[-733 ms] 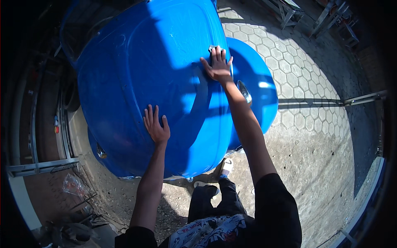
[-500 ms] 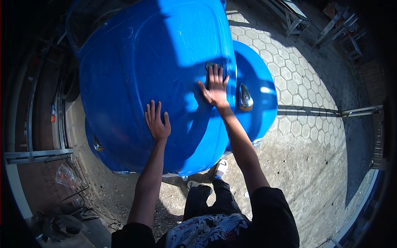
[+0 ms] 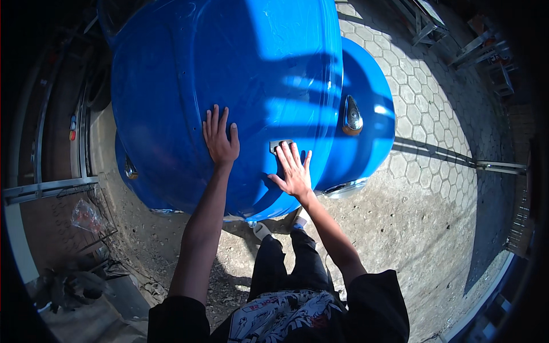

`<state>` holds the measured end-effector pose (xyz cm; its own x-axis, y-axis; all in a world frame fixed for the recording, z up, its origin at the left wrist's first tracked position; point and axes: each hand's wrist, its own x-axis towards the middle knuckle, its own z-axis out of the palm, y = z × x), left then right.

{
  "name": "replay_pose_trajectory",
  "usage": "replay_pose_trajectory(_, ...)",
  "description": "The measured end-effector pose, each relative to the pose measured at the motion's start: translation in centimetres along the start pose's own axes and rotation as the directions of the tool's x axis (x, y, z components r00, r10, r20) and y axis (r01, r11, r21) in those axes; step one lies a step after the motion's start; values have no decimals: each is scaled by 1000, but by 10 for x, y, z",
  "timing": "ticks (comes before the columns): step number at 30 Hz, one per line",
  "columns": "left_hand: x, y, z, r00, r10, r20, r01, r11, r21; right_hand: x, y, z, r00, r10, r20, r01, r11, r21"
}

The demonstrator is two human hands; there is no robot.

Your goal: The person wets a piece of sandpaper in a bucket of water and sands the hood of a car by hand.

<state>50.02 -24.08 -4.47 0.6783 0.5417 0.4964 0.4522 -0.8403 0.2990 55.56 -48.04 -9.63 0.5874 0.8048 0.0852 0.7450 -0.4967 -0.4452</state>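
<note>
A blue-painted car front, with a wide curved hood [image 3: 166, 114], fills the middle of the view. My right hand [image 3: 296, 176] lies on its lower right part, fingers stretched forward and thumb out to the side. Under those fingertips it holds a small grey piece of sandpaper [image 3: 277, 145] pressed to the paint; the rest of the sheet is hidden by the fingers. Farther left, my left hand [image 3: 221, 142] rests flat on the hood, holding nothing, its thumb spread away. Whitish smears and streaks of sunlight show on the paint.
A blue fender [image 3: 374, 108] with a chrome teardrop-shaped lamp [image 3: 352, 116] bulges at the right. Hexagonal paving [image 3: 420, 94] lies beyond it. Metal rails [image 3: 51, 188] and a clear plastic bag [image 3: 87, 216] are at the left. My feet stand close to the car's front edge.
My right hand has drawn the sandpaper back toward me, down the hood. The left hand still rests on the hood, and the whole view has shifted slightly.
</note>
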Motion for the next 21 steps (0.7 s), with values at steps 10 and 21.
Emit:
replay_pose_trajectory(10,6,-13,-6,996,91,22,-89,992,-93,72,-14,-17,962,120,-244,-130,991,-27)
replay_pose_trajectory(21,-36,-80,-57,945,-16,326,77,982,-175,43,-35,-28,919,70,-388,92,918,385)
